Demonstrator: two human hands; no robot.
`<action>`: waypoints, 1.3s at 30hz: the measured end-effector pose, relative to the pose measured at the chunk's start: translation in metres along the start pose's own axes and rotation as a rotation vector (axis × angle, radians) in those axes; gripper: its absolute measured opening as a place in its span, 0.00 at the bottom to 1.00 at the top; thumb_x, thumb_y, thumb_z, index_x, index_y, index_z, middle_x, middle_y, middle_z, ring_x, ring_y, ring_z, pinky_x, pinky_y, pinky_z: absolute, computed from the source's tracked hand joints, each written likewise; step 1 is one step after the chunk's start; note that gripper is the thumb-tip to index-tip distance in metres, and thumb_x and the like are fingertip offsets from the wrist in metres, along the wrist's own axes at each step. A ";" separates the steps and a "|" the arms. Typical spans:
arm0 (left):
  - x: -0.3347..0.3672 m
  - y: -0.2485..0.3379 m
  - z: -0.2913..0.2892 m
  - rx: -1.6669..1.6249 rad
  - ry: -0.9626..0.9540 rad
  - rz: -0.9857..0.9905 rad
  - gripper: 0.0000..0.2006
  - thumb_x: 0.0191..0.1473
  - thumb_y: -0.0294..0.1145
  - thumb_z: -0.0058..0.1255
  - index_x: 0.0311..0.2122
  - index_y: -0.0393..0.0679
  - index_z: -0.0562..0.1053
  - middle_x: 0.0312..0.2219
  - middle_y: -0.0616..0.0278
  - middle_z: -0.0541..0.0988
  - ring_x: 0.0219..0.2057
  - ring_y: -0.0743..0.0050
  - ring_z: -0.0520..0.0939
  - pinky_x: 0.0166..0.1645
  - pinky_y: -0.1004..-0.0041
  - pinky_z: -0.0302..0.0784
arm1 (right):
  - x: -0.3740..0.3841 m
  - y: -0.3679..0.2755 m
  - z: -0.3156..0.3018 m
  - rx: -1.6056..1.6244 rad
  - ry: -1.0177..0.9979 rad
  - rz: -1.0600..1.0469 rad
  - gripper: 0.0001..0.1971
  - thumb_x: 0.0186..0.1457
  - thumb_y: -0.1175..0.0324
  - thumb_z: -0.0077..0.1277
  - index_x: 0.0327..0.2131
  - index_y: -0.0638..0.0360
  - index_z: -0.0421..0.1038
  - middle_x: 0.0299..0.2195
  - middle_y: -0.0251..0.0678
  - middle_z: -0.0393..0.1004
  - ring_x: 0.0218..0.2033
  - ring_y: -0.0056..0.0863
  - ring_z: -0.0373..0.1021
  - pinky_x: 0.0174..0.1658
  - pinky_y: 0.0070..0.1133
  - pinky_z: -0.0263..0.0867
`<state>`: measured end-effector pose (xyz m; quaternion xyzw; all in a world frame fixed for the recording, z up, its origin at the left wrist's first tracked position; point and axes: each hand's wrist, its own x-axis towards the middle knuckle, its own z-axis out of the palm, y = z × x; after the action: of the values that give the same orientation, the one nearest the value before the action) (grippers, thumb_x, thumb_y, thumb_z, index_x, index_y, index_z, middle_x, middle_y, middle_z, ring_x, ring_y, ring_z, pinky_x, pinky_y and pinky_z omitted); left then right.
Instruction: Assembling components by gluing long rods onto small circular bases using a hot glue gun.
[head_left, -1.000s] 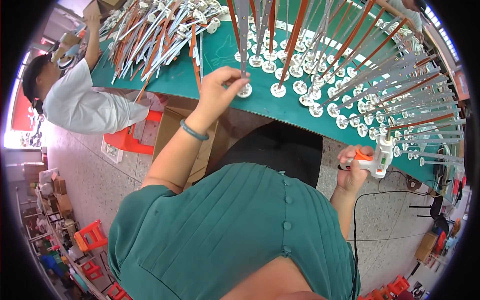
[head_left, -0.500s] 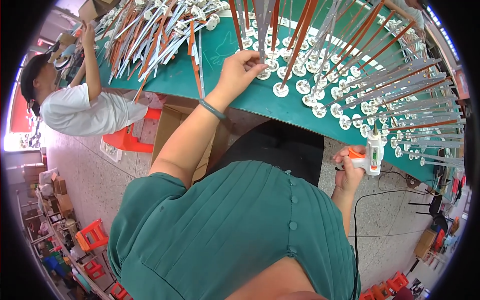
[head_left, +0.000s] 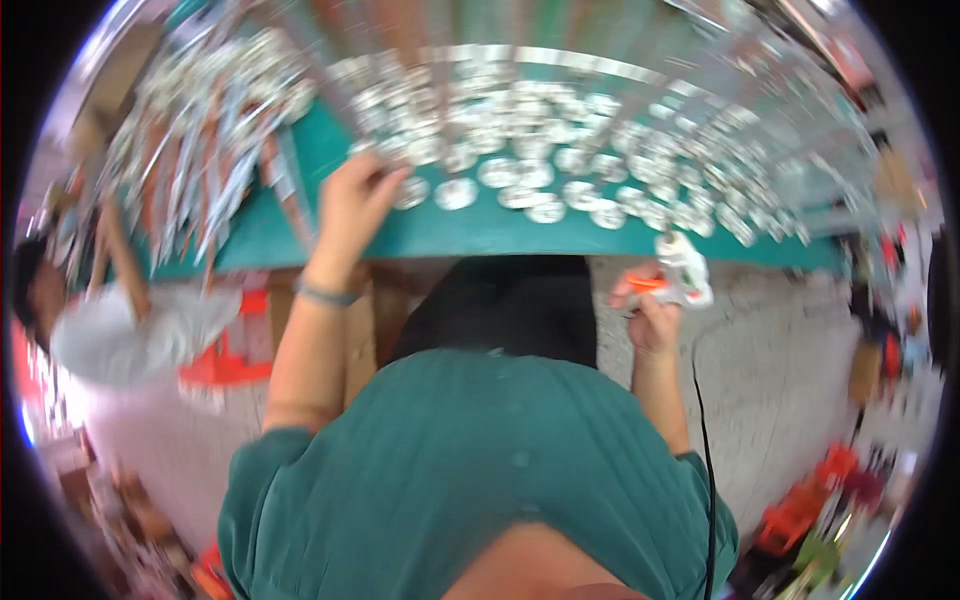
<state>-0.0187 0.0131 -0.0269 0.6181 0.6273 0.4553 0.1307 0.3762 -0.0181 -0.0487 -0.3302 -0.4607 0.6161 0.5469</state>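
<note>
Glue gun (head_left: 686, 264) (white), in right hand (head_left: 652, 306); left hand (head_left: 355, 205), near discs (head_left: 456, 193)

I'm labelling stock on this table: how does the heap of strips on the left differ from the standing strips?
Pose: the heap lies in a tangle; the standing strips rise from round white bases.
White ends: the heap's bunch toward its far side; those of the standing strips spread across the table.
Both mix brownish and greyish strips with white end pieces, though motion blur hides finer detail.
</note>
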 end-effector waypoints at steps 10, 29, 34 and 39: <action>-0.005 -0.011 0.002 -0.173 -0.091 -0.074 0.07 0.56 0.22 0.51 0.39 0.34 0.75 0.32 0.64 0.76 0.31 0.83 0.74 0.36 0.82 0.71 | -0.025 -0.097 -0.230 0.145 1.034 -0.357 0.13 0.57 0.63 0.50 0.41 0.59 0.65 0.32 0.37 0.71 0.31 0.27 0.70 0.32 0.30 0.71; -0.029 0.060 -0.048 -0.044 0.003 -0.092 0.16 0.46 0.26 0.61 0.43 0.41 0.75 0.26 0.67 0.77 0.25 0.84 0.75 0.31 0.79 0.71 | 0.124 -0.161 -0.543 -1.767 0.870 0.290 0.23 0.59 0.52 0.41 0.57 0.42 0.64 0.45 0.51 0.72 0.38 0.37 0.71 0.44 0.35 0.67; -0.035 0.080 -0.063 -0.151 -0.004 -0.176 0.16 0.45 0.25 0.62 0.43 0.40 0.75 0.24 0.71 0.75 0.25 0.88 0.74 0.31 0.82 0.70 | 0.084 -0.119 -0.394 -0.893 1.035 -0.284 0.29 0.54 0.49 0.52 0.47 0.69 0.71 0.40 0.42 0.72 0.34 0.28 0.68 0.40 0.24 0.65; -0.038 0.096 -0.065 -0.292 -0.218 -0.090 0.17 0.44 0.25 0.63 0.42 0.39 0.76 0.25 0.71 0.76 0.25 0.88 0.74 0.30 0.83 0.69 | 0.017 -0.075 -0.073 -0.339 -0.223 -0.377 0.06 0.44 0.73 0.51 0.23 0.67 0.71 0.28 0.39 0.70 0.31 0.31 0.66 0.34 0.25 0.62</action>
<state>0.0049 -0.0645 0.0643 0.6096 0.5637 0.4654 0.3066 0.4668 0.0120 -0.0033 -0.2555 -0.6678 0.4503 0.5347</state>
